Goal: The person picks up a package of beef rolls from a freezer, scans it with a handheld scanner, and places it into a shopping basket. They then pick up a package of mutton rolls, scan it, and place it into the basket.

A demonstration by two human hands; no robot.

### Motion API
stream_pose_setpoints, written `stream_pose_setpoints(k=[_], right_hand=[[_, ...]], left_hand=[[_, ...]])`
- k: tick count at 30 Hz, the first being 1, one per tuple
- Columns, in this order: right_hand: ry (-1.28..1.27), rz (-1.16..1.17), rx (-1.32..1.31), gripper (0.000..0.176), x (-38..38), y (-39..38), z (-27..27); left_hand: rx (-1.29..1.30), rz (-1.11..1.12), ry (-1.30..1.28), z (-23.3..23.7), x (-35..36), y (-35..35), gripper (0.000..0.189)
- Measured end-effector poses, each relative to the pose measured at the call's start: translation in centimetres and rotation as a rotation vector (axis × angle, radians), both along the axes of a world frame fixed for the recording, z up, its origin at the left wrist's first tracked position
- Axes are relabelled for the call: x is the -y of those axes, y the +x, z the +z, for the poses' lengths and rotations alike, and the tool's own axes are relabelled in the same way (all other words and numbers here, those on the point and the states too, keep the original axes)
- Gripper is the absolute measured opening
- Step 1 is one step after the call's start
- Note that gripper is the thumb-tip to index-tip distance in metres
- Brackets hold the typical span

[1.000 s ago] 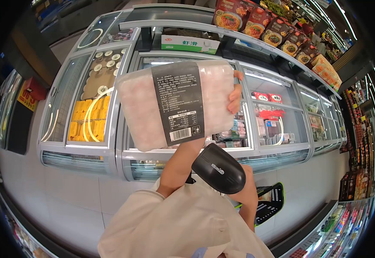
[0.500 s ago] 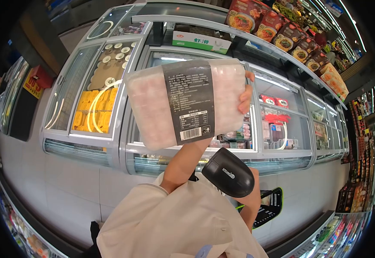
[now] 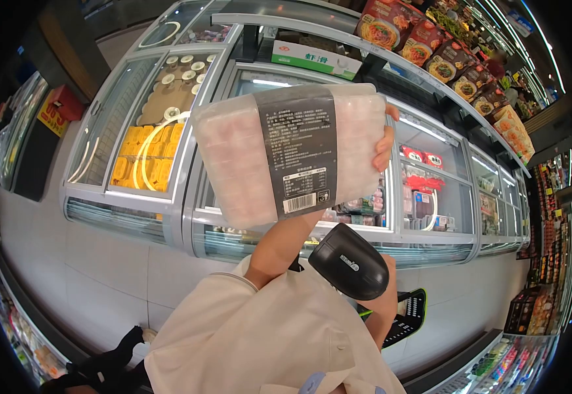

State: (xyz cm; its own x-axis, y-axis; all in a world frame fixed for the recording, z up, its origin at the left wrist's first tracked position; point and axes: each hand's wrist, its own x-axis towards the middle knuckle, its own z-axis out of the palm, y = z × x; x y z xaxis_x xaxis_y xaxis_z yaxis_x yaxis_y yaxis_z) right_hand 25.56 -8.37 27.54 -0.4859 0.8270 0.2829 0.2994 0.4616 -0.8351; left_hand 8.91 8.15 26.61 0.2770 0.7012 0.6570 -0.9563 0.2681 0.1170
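Observation:
My left hand (image 3: 383, 143) is closed on a wide translucent pack (image 3: 358, 144) of pale pink pieces, with its fingers curled over the right edge and the rest hidden behind. A black label (image 3: 297, 141) with white print and a barcode wraps the middle of the pack. Below it, a black rounded device (image 3: 350, 261) covers part of my right arm (image 3: 383, 308); the fingers of my right hand are hidden. Beside that arm is a black basket (image 3: 417, 312) with a green rim.
Glass-topped freezers (image 3: 430, 240) run across behind the pack, with yellow packages (image 3: 145, 154) at left. A shelf of red boxes (image 3: 423, 43) and a shrimp-paste carton (image 3: 315, 59) stand above. Dark clothing of a person (image 3: 118, 358) shows at lower left.
The pack and my left hand have shifted slightly right in view. More of the dark clothing shows at the lower left. The grip on the pack looks the same.

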Motion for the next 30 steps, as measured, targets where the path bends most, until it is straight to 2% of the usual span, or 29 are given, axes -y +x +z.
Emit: stream_pose_setpoints(k=[14, 16, 19, 30], right_hand=[[-0.02, 0.01, 0.071, 0.045, 0.2, 0.1, -0.2], [-0.009, 0.012, 0.072, 0.046, 0.2, 0.1, -0.1], [-0.082, -0.035, 0.048, 0.037, 0.3, 0.0, -0.4], [-0.121, -0.05, 0.041, 0.041, 0.5, 0.0, -0.3]], left_hand=[[0.019, 0.01, 0.013, -0.3, 0.0, -0.2, 0.073], [-0.046, 0.053, -0.028, 0.1, 0.3, -0.3, 0.072], [-0.075, 0.041, -0.039, 0.2, 0.3, -0.4, 0.072], [-0.064, 0.033, -0.038, 0.1, 0.1, -0.6, 0.07]])
